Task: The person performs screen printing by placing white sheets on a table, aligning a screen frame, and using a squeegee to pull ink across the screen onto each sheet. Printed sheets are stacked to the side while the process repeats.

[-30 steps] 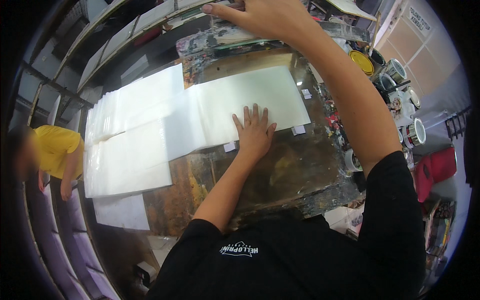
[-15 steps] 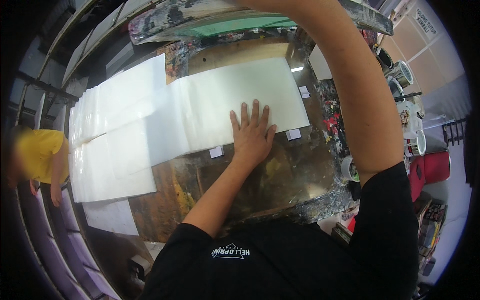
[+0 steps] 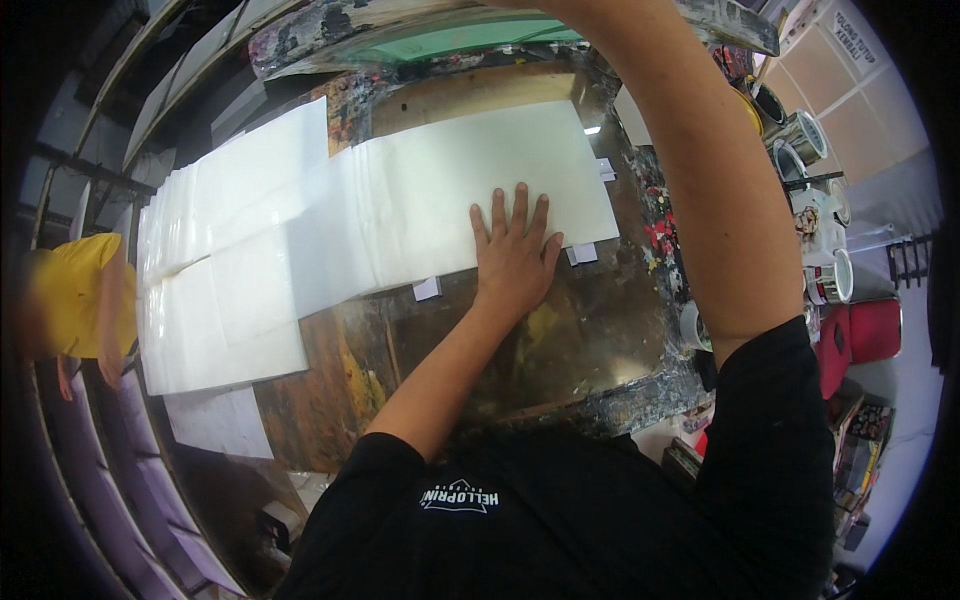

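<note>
My left hand lies flat, fingers spread, on the lower right part of a white paper sheet. Small white tabs stick out along that sheet's near and right edges on a dark, stained table. On the left the sheet meets a spread of overlapping white sheets, whose edges fan out in layers. My right arm reaches up past the top edge of the view, so the hand itself is hidden. Close to it stands a raised, paint-smeared frame with green mesh.
Several cans and tubs crowd the right side. A red chair stands beyond them. A person in a yellow shirt is at the far left near shelving racks. Dried paint crusts the table's right border.
My left hand has slid a little to the right over the table, and the sheet under it has shifted slightly the same way. More layered edges show at its left. The view has tilted slightly.
</note>
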The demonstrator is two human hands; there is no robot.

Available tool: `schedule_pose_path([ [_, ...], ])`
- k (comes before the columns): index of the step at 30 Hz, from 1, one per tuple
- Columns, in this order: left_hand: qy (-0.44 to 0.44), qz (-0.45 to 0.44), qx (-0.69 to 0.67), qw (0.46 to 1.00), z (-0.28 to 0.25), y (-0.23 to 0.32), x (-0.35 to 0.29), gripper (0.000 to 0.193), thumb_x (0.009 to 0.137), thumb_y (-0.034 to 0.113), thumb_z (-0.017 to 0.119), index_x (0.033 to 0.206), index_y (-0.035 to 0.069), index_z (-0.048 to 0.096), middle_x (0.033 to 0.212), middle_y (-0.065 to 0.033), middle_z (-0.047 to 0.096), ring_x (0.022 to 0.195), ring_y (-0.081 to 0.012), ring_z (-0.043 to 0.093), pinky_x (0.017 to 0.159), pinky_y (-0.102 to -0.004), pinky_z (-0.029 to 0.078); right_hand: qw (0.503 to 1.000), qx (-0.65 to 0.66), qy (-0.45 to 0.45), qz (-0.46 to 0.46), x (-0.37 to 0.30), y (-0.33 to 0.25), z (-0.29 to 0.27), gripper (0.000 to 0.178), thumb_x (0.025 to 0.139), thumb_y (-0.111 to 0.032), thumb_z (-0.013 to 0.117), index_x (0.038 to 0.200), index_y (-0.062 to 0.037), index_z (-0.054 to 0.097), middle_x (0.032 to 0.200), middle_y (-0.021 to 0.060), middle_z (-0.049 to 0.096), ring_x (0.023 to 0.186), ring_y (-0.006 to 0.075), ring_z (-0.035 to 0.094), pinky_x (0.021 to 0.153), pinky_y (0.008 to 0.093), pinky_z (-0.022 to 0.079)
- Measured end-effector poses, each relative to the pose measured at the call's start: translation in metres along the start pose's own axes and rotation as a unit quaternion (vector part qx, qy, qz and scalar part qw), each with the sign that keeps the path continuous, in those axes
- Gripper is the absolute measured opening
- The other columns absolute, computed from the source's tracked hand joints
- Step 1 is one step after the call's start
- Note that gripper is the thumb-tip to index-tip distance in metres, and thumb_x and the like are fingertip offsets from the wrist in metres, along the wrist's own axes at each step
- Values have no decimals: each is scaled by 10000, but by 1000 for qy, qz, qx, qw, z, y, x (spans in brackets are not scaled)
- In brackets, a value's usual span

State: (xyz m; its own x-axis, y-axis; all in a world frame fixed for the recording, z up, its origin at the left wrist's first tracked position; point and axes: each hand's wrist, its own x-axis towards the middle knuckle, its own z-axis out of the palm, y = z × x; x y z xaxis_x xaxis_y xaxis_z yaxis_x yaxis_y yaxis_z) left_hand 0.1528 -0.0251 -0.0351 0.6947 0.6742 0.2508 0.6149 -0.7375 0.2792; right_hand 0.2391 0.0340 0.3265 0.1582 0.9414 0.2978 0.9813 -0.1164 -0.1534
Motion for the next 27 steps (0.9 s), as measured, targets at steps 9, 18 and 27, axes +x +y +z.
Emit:
schedule_pose_path([
  [9, -1, -6, -3, 1000, -1, 4, 0, 639, 1105, 475, 418, 1636, 119, 430, 1722, -212, 316, 1600, -464, 235, 1271, -700, 84, 989, -15, 113, -96, 8, 30, 30, 837, 1071, -727, 352, 541, -112, 557, 525, 5, 484, 496, 125, 464, 453, 312, 381],
  [18, 24, -20, -28, 999, 6, 4, -4, 622, 1097, 448, 452, 1617, 106, 459, 1715, -217, 323, 1589, -469, 251, 1267, -716, 83, 981, 1, 174, -87, -4, 5, 37, 827, 1038, -724, 458, 642, -32, 677, 551, 72, 561, 533, 180, 555, 553, 373, 454],
  [27, 26, -27, -40, 998, 4, 3, -8, 649, 1098, 475, 449, 1615, 83, 453, 1725, -229, 290, 1602, -466, 209, 1274, -707, 53, 960, 16, 251, -126, -13, 0, 42, 854, 1021, -726, 494, 695, 26, 734, 546, 132, 578, 567, 243, 618, 622, 411, 511],
])
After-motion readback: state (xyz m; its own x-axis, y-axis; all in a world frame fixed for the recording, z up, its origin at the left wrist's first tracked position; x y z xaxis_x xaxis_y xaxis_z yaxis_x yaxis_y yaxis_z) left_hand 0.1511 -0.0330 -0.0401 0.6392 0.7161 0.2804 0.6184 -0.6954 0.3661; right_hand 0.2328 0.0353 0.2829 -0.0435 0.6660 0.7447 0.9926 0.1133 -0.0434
